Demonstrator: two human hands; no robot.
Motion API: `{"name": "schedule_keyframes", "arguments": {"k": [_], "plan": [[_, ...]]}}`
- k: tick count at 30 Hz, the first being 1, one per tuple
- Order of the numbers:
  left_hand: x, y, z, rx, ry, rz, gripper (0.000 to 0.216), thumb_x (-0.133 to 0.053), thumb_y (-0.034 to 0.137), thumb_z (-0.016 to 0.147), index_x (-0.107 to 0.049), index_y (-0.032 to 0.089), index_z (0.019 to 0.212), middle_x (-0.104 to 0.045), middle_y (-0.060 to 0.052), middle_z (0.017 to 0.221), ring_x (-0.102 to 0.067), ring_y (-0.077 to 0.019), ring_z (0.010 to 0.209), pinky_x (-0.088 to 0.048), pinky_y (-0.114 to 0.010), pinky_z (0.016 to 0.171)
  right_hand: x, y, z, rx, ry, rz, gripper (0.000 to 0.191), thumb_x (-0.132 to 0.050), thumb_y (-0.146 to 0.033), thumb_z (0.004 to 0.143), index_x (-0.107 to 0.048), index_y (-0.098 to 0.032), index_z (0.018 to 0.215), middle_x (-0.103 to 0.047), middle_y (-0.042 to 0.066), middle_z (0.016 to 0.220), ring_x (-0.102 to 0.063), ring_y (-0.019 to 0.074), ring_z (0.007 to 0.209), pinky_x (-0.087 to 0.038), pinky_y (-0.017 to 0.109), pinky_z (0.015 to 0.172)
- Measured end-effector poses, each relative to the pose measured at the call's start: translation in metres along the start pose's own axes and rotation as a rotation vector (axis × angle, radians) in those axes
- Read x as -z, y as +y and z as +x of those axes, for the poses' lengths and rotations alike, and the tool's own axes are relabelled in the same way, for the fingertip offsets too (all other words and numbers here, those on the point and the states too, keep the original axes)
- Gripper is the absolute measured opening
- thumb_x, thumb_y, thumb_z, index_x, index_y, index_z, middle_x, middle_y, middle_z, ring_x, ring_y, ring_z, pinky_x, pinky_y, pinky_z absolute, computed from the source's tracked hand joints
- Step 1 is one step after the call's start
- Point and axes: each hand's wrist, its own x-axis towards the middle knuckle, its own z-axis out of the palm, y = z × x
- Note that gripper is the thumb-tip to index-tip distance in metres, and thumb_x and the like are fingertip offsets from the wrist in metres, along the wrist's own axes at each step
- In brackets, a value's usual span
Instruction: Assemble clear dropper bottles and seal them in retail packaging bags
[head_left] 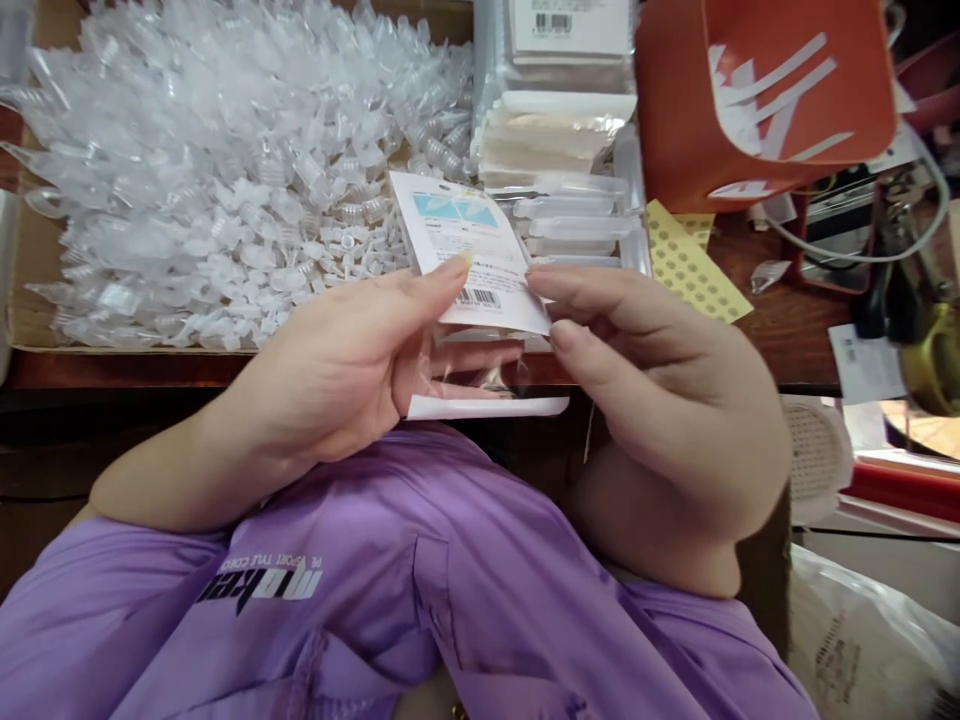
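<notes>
1. Printed card (484, 250) sat in front of the person's middle, above the lap and near the table's front edge, tilted, with a blue panel, small lines of text and a barcode.
2. Left hand (337, 350) gripped it: the thumb pressed on the printed face, and the other fingers reached underneath, seen through clear film (491, 378).
3. Right hand (667, 390) was curled at the card's right side, index fingertip at the edge and thumb by the lower corner; I could not tell whether the two were pinching it.
4. Below the card, the film ended in a white strip (487, 407); whether the card lay inside the film or on top of it could not be told.
5. Beyond the left hand stood a cardboard tray (30, 250), heaped with translucent plastic pieces (225, 180).
6. Beyond the card lay a stack of barcoded cards (574, 30), pale packets (547, 140) and a row of translucent pieces (574, 230).
7. Past the right hand, a yellow sheet (694, 265) of round stickers rested on the dark wooden table (795, 345), just beside an orange container (675, 110) with white paper strips (784, 95) inside.
8. Purple clothing (375, 560) covered the lap.
</notes>
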Motion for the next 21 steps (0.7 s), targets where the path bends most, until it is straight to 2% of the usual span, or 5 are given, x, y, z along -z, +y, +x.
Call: {"name": "schedule_keyframes", "arguments": {"k": [5, 10, 13, 17, 21], "plan": [[-0.008, 0.006, -0.001, 0.013, -0.012, 0.011, 0.031, -0.043, 0.021, 0.099, -0.071, 0.007, 0.096, -0.077, -0.009, 0.093, -0.067, -0.0315, 0.116, -0.058, -0.042, 0.095, 0.019, -0.003, 0.011, -0.051, -0.163, -0.073, 0.036, -0.061, -0.033, 0.089, -0.063, -0.022, 0.124, -0.067, 0.006, 0.126, -0.067, 0.0218, 0.111, -0.057, 0.039, 0.097], [-0.004, 0.0, -0.004, 0.019, -0.043, 0.076, 0.023, -0.052, 0.017, 0.095, -0.069, 0.015, 0.109, -0.076, -0.006, 0.107, -0.071, -0.029, 0.108, -0.063, -0.035, 0.08, 0.025, -0.006, 0.018, 0.168, -0.215, -0.483, 0.048, -0.059, -0.03, 0.087, -0.057, -0.026, 0.135, -0.059, 0.006, 0.138, -0.056, 0.0296, 0.128, -0.051, 0.049, 0.104], [0.005, -0.007, -0.008, 0.033, -0.06, 0.13, 0.027, -0.059, 0.021, 0.094, -0.065, 0.022, 0.12, -0.071, -0.004, 0.125, -0.068, -0.0282, 0.114, -0.062, -0.031, 0.081, 0.013, -0.009, 0.015, 0.228, -0.18, -0.62, 0.05, -0.052, -0.02, 0.088, -0.055, -0.024, 0.137, -0.055, 0.008, 0.143, -0.058, 0.0324, 0.127, -0.056, 0.051, 0.097], [0.016, -0.021, -0.013, 0.023, -0.086, 0.158, 0.038, -0.065, 0.028, 0.092, -0.06, 0.027, 0.129, -0.061, -0.004, 0.14, -0.059, -0.0306, 0.126, -0.059, -0.033, 0.087, -0.005, -0.005, 0.006, 0.278, -0.054, -0.707, 0.043, -0.051, -0.017, 0.09, -0.061, -0.018, 0.131, -0.063, 0.014, 0.134, -0.066, 0.0336, 0.114, -0.062, 0.046, 0.082], [0.023, -0.028, -0.015, -0.041, -0.131, 0.144, 0.038, -0.066, 0.022, 0.091, -0.059, 0.023, 0.128, -0.061, -0.005, 0.14, -0.057, -0.0274, 0.129, -0.056, -0.034, 0.097, -0.012, 0.006, -0.002, 0.366, 0.028, -0.635, 0.037, -0.056, -0.016, 0.09, -0.063, -0.018, 0.126, -0.065, 0.013, 0.131, -0.067, 0.0269, 0.114, -0.062, 0.037, 0.087]]}}
